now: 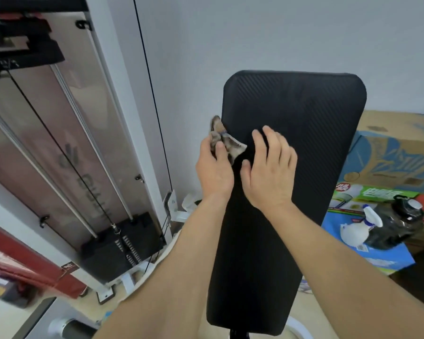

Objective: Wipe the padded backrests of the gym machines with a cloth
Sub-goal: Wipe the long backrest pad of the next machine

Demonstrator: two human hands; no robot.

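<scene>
A long black padded backrest (304, 133) with fine ribbing tilts up through the middle of the view. My left hand (213, 171) is at its left edge, gripping a crumpled grey-brown cloth (224, 138) that presses on the pad's side. My right hand (271, 172) lies flat on the pad just to the right, fingers spread, holding nothing.
A cable machine with a weight stack (123, 243), guide rods and a black cable (152, 94) stands at the left. Cardboard boxes (397, 152) sit at the right, with a white spray bottle (360, 226) and a dark jug (402, 221) on them. A grey wall is behind.
</scene>
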